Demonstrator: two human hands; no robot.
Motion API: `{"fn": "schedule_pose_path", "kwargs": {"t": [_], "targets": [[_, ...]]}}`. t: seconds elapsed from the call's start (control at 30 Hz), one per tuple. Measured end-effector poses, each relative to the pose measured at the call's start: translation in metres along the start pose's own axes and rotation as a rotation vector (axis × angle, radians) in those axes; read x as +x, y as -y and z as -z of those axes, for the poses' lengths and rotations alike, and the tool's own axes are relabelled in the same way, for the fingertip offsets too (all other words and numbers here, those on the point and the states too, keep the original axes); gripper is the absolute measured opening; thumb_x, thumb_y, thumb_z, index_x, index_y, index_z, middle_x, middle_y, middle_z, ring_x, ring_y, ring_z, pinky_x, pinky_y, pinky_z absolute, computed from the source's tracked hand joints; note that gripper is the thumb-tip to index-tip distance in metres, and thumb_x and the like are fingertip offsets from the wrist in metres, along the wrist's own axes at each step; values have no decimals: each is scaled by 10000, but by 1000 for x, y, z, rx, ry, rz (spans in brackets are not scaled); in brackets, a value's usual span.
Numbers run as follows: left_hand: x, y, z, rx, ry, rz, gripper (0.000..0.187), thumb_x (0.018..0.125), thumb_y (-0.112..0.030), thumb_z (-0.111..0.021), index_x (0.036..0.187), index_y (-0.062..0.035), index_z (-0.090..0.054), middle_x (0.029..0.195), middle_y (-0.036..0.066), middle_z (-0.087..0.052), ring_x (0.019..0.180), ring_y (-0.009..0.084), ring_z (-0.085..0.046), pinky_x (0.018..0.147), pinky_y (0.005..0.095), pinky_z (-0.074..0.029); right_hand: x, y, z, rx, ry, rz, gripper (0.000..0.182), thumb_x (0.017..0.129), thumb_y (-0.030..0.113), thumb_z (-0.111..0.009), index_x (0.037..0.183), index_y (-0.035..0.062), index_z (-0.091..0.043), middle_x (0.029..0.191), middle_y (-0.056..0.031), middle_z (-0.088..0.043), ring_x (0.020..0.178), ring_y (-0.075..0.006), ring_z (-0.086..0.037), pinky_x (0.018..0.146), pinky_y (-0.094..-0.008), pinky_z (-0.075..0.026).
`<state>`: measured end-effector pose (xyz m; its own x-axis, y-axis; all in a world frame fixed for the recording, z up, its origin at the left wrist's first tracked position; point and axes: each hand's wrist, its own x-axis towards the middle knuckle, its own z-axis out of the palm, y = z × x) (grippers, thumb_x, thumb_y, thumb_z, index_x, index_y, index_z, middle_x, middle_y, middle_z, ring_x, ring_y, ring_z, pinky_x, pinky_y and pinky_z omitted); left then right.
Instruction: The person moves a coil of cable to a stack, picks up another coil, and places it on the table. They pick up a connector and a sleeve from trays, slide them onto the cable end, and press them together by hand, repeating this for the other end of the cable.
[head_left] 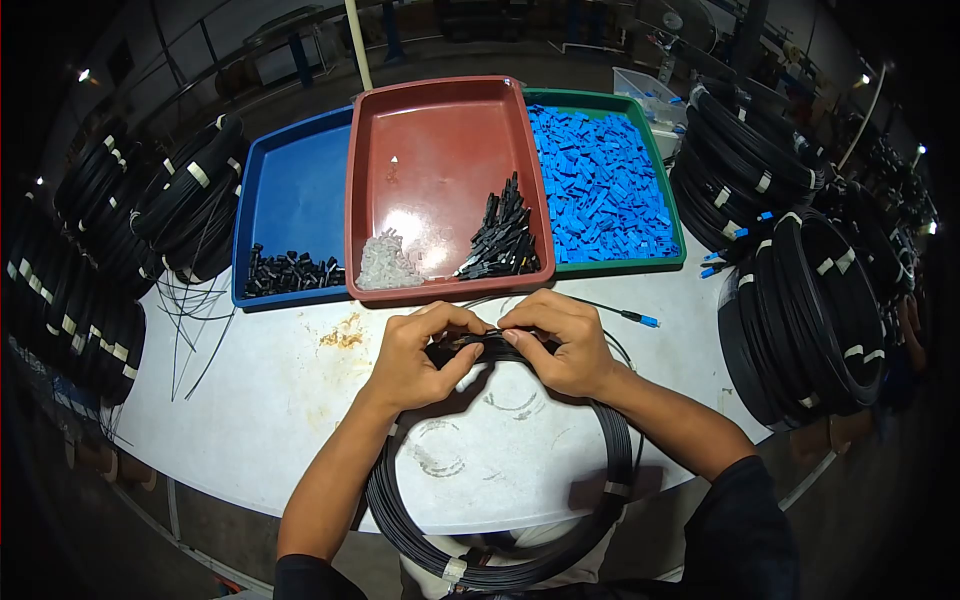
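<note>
A coil of black cable (385, 490) lies over the table's near edge, bound with pale tape. At its far side my left hand (430, 350) is closed, thumb and fingers pinching a black cable part. Close against it, my right hand (562, 345) pinches at the same spot, fingertips almost touching the left ones. What exactly sits between the fingertips is too small to make out. A cable end with a blue-tipped connector (641, 319) lies on the table just right of my right hand.
Behind my hands stand a blue tray (295, 170) with black pieces, a red tray (450, 120) with clear and black pieces, and a green tray (672, 215) full of blue connectors. Cable coils (800, 310) are stacked right, and more coils (190, 200) left, with loose ends on the white table (250, 400).
</note>
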<state>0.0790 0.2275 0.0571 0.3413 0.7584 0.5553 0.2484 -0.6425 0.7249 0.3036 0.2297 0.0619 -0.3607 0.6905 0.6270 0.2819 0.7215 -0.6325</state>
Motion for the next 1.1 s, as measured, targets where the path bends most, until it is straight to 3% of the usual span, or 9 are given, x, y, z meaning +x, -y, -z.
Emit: {"fn": "schedule_pose_path", "kwargs": {"t": [0.3, 0.4, 0.5, 0.57, 0.67, 0.77, 0.9, 1.03, 1.1], "targets": [[1, -4, 3, -2, 22, 6, 198, 773, 32, -787, 956, -1, -719, 920, 119, -762, 743, 147, -702, 663, 271, -539, 1, 0, 0, -22, -16, 74, 166, 830, -52, -717, 980, -2, -766, 878, -119, -705, 714, -189, -667, 609, -296, -515], [1, -3, 3, -2, 27, 40, 155, 773, 31, -790, 904, -2, -715, 928, 121, -764, 776, 155, -716, 682, 273, -547, 0, -2, -1, -41, -19, 89, 177, 828, -51, -717, 987, 5, -771, 878, -123, -705, 726, -202, -674, 620, -303, -524], [-2, 5, 0, 11, 36, 20, 240, 776, 21, -801, 984, -14, -687, 956, 122, -770, 800, 153, -724, 678, 265, -542, 0, -1, -2, -32, -15, 82, 198, 820, -58, -711, 996, 10, -772, 881, -124, -704, 737, -212, -678, 638, -307, -532], [-2, 5, -5, -184, -56, 79, 411, 780, 14, -809, 1143, -41, -625, 970, 120, -779, 836, 156, -735, 700, 263, -534, 0, -1, -1, -40, -6, 84, 195, 822, -47, -708, 999, 10, -764, 880, -124, -695, 743, -231, -684, 653, -322, -540], [-2, 4, -1, -98, 7, 40, 546, 781, 10, -816, 1253, -64, -552, 969, 123, -784, 868, 169, -745, 746, 274, -537, -1, -4, -2, -49, 1, 91, 193, 821, -39, -705, 1001, 9, -754, 882, -123, -685, 748, -251, -689, 670, -338, -547], [-2, 5, 0, -108, 5, 51, 557, 781, 10, -815, 1260, -65, -541, 964, 122, -788, 880, 184, -751, 792, 289, -541, -1, -4, -2, -49, -2, 96, 196, 815, -50, -704, 995, 7, -757, 882, -123, -691, 749, -240, -684, 664, -328, -541], [-1, 5, -4, -157, -46, 31, 500, 779, -2, -824, 1218, -49, -591, 939, 106, -785, 846, 171, -743, 760, 284, -544, 0, -2, -2, -51, -2, 99, 166, 821, -52, -707, 972, 1, -751, 879, -125, -693, 744, -225, -676, 641, -318, -527], [-1, 3, -2, -23, -28, 49, 311, 778, -52, -845, 1053, -8, -706, 875, 100, -768, 778, 153, -721, 695, 264, -538, 0, -3, -2, -58, -12, 100, 145, 830, -46, -710, 967, -3, -735, 878, -120, -681, 726, -217, -663, 618, -313, -512], [0, -1, 0, 10, -25, 71, 253, 779, -69, -850, 994, 3, -736, 855, 101, -761, 753, 149, -714, 674, 257, -538, 0, 0, -1, -75, 3, 62, 127, 841, -38, -691, 963, -6, -710, 882, -127, -655, 750, -270, -673, 663, -352, -534]]}}
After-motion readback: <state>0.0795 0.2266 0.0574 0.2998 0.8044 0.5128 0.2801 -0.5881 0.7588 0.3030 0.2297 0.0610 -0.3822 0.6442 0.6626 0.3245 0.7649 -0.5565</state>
